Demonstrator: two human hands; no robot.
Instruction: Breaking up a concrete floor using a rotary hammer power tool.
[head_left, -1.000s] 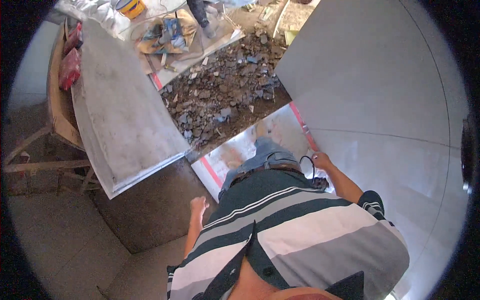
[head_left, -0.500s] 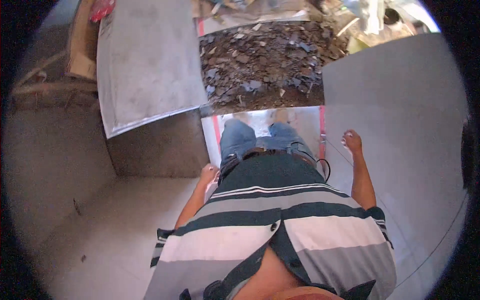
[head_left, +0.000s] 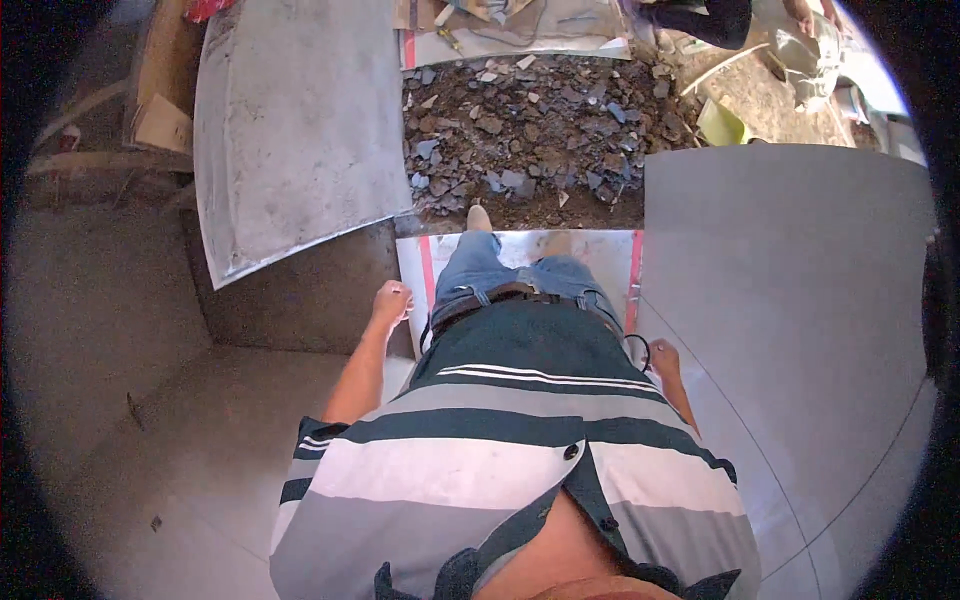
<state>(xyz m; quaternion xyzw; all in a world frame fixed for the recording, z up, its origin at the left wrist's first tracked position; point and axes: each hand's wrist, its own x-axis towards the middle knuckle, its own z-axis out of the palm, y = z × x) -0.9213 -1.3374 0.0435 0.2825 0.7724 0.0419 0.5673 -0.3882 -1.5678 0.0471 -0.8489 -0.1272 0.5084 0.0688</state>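
My left hand (head_left: 393, 300) hangs by my left hip with its fingers curled in, and nothing shows in it. It is nearest to the pale floor sheet (head_left: 412, 262) with red stripes along its edges. Beside my right hip is my right hand (head_left: 662, 357), also loosely closed with nothing seen in it. A thin dark loop (head_left: 640, 343) sticks out from my waist next to that hand. My feet are at the sheet's far end, with one shoe (head_left: 479, 217) at the edge of a patch of broken rubble (head_left: 530, 130).
A grey slab top (head_left: 300, 130) stands on the left, cardboard (head_left: 160, 110) behind it. Grey tiled surface (head_left: 790, 240) spreads on the right. Beyond the rubble lie another striped sheet (head_left: 510, 47) and a yellow-green piece (head_left: 722, 124). Another person's hands (head_left: 803, 14) are over a pale bag (head_left: 808, 62).
I have moved forward toward the rubble. My left hand has swung forward and my right hand back to my hip. Another person's leg and hands have come into view at the far right.
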